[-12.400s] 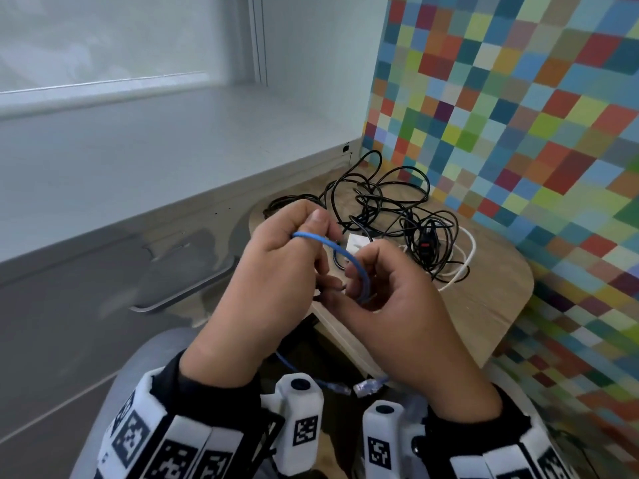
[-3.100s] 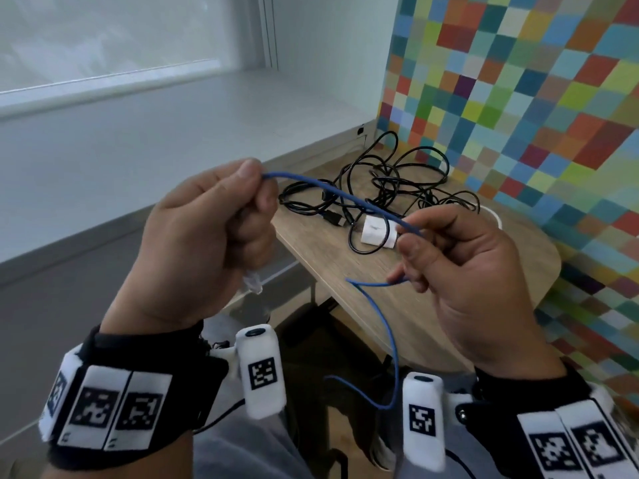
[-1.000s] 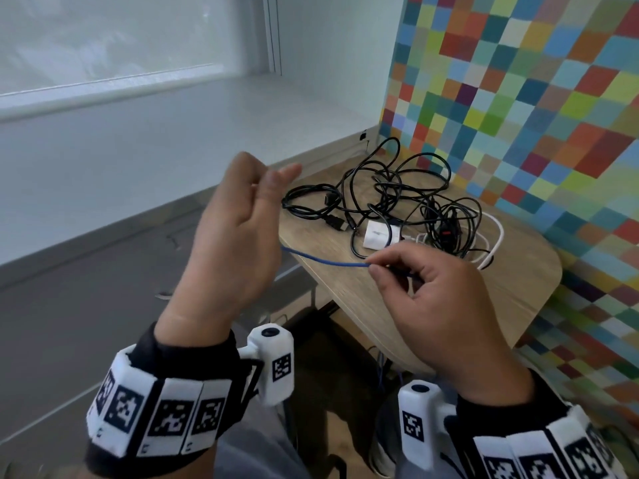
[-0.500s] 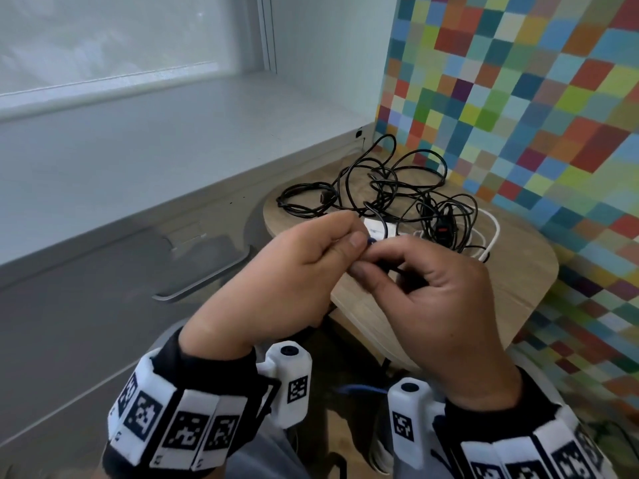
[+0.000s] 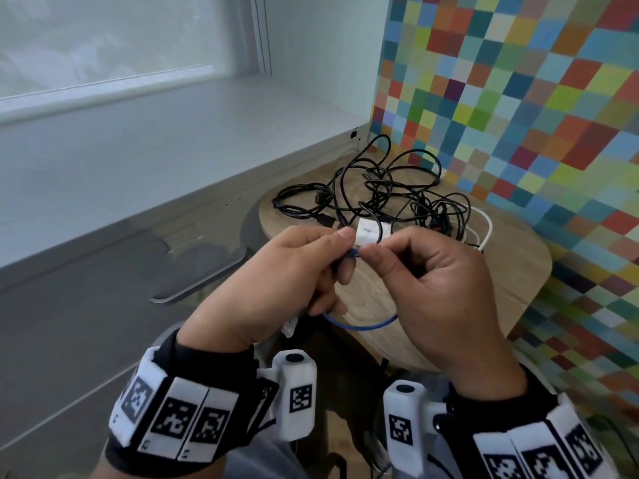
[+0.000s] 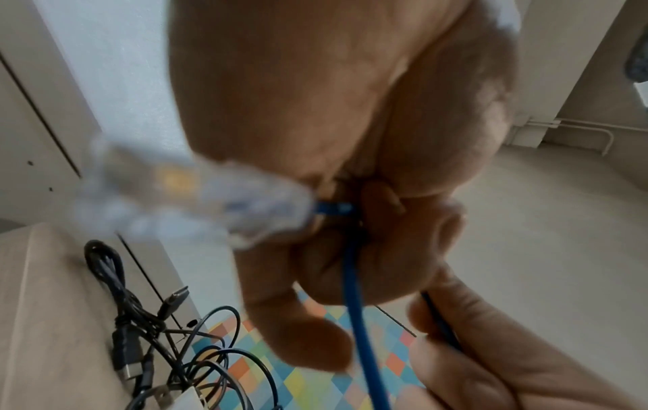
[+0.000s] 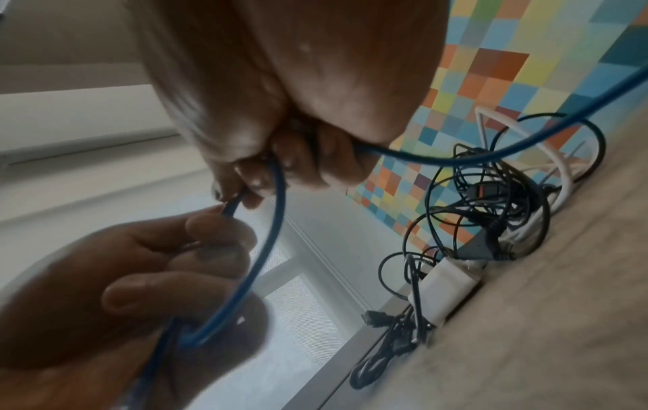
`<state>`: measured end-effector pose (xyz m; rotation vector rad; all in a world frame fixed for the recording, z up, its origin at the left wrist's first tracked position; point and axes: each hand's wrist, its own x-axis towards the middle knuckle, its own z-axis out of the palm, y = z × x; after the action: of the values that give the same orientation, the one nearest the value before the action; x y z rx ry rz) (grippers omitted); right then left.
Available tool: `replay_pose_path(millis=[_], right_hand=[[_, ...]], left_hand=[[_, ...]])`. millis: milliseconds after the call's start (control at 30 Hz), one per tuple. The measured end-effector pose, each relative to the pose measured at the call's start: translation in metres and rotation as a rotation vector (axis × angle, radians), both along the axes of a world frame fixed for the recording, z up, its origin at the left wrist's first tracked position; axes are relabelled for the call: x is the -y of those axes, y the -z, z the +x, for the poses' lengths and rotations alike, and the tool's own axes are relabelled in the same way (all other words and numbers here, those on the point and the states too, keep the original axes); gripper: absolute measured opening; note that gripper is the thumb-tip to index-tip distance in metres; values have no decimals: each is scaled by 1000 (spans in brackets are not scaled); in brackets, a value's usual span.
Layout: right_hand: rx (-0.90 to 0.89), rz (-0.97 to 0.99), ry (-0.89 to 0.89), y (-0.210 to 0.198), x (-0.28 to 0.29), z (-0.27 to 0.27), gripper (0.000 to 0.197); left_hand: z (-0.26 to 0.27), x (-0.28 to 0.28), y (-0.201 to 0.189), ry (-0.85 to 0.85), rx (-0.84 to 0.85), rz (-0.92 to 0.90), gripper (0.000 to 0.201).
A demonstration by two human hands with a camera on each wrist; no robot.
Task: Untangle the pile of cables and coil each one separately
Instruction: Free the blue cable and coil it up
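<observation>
- Just off the near edge of the table (image 5: 511, 292), your two hands meet in the air, thumb tips almost touching.
- Your left hand (image 5: 276, 281) pinches the blue cable (image 5: 359, 327) between thumb and forefinger, with the other fingers curled round it.
- Your right hand (image 5: 446, 292) pinches the same cable beside that, its fingers folded in on a length running through the palm.
- Only a short blue stretch shows between the two pinches in the head view.
- Below your hands the cable hangs in a loop from one fist to the other, in front of the table's near edge.
- In the left wrist view the cable's clear plug (image 6: 182, 191) sticks out of your left fist, blurred, and the blue line drops past the fingertips.
- In the right wrist view the cable curves down from your right fingers into your left palm; another stretch leaves the heel of your right hand and runs off toward the top right of that view.
- On the table, toward its far edge, lies the pile (image 5: 380, 191) of black cables, tangled and uncoiled, apart from your hands.
- A white adapter (image 5: 371, 231) sits at the pile's near side.
- A white cable (image 5: 487, 233) loops out at the pile's right side.
- Right of the table stands a wall (image 5: 518, 98) of coloured squares; a grey sill (image 5: 155, 143) runs along the left.
</observation>
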<state>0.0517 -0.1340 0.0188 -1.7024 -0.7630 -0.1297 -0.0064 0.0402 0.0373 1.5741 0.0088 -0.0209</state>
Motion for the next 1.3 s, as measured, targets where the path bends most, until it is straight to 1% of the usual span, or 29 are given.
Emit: replay_pose_path(millis=[67, 100, 167, 267, 333, 400, 500, 567, 700, 833, 900, 1000, 1100, 1133, 1200, 1300], right_hand=[[-30, 48, 46, 0, -1, 0, 25], [-69, 69, 56, 0, -1, 0, 27], [-178, 99, 40, -2, -2, 2, 28], [-298, 123, -54, -3, -2, 4, 29], [-347, 135, -83, -3, -2, 5, 30], [-353, 153, -62, -3, -2, 5, 31], [-380, 198, -35, -3, -3, 4, 35], [-394, 194, -35, -3, -3, 4, 36], [-396, 138, -47, -4, -1, 6, 41], [-437, 25, -134, -6, 7, 12, 44], [-450, -27, -171, -5, 10, 14, 45], [-451, -36, -174, -3, 10, 15, 47], [-444, -22, -151, -2, 9, 15, 45], [-442, -9, -149, -1, 8, 15, 44], [-425, 41, -142, -1, 5, 14, 38], [-354, 138, -106, -1, 5, 14, 22]], left_hand=[[1, 2, 1, 39, 24, 51, 40], [1, 2, 2, 46, 33, 47, 38], [2, 5, 3, 29, 39, -40, 34], [2, 9, 1, -50, 31, -228, 36], [2, 9, -1, -72, 18, -305, 37], [2, 8, -1, -53, 22, -331, 36], [3, 6, 1, 1, 67, -306, 34], [4, 6, 4, 24, 82, -284, 36], [2, 6, 7, 77, 43, -229, 36], [1, -4, 9, 126, 6, -162, 37], [2, -5, 10, 135, -5, -157, 37], [2, -3, 10, 133, -18, -159, 36], [2, -1, 9, 130, -29, -156, 35], [1, 0, 9, 121, -36, -179, 34], [2, 1, 8, 95, -25, -286, 32], [3, -1, 3, 34, 48, -547, 33]])
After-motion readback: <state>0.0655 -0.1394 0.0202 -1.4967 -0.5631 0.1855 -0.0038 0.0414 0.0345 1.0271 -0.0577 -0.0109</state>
